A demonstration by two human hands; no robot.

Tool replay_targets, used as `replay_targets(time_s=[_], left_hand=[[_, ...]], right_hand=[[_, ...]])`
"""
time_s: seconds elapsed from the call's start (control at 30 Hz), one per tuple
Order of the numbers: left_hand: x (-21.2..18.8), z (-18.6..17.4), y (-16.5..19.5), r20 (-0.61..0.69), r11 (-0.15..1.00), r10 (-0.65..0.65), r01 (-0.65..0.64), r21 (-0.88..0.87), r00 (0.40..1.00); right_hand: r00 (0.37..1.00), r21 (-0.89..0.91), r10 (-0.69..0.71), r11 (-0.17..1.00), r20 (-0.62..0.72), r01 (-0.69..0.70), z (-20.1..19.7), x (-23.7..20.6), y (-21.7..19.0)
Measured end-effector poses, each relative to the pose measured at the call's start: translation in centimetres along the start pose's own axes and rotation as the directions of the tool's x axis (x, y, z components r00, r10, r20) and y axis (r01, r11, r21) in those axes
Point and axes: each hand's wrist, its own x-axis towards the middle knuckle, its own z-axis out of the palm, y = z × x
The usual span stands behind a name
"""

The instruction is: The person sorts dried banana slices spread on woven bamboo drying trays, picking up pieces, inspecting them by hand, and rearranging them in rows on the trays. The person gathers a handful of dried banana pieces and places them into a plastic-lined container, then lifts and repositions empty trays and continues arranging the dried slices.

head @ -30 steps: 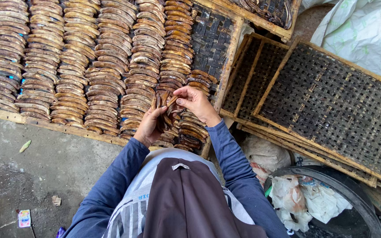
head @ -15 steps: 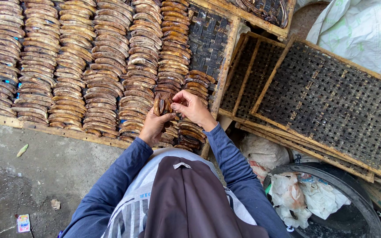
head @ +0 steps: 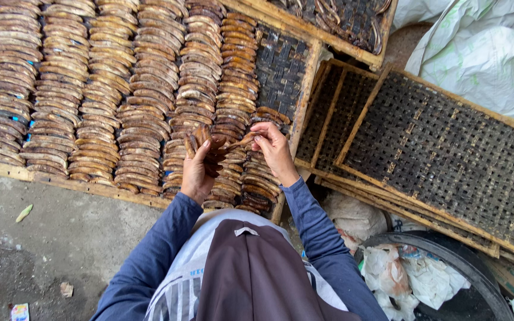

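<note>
A wooden-framed woven tray lies in front of me, filled with rows of brown dried banana slices. My left hand grips a bunch of these slices, held upright over the tray's near right part. My right hand pinches a single slice by its end, just right of the bunch and above the shortest row. Both arms wear blue sleeves.
Empty woven trays lean stacked to the right. White sacks lie at the top right. A dark round basin with crumpled plastic bags sits at the bottom right. Concrete floor lies at the lower left. Another tray edge shows at the top.
Both hands rose slightly off the rows. My right hand now pulls one slice away from the bunch in my left hand.
</note>
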Motion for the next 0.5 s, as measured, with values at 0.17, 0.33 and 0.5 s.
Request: replay_targets(time_s=[0.17,0.33,0.5], left_hand=[[0.7,-1.2,0.9,-0.073,0.995,0.027,-0.034,-0.097,0.997],[0.5,-2.9,0.8,-0.110,0.984,0.057,-0.074,-0.163,0.992],[0.3,-4.4,0.6,-0.171,0.982,0.045,-0.074,-0.172,0.984]], right_hand=[[0.991,0.255,0.100,0.964,-0.089,-0.074,-2.7,2.2,0.9],[0.987,0.175,0.088,0.983,-0.138,-0.063,-4.4,5.1,1.0],[0.993,-0.045,0.055,0.997,-0.105,-0.060,-4.2,7.3,-0.6]])
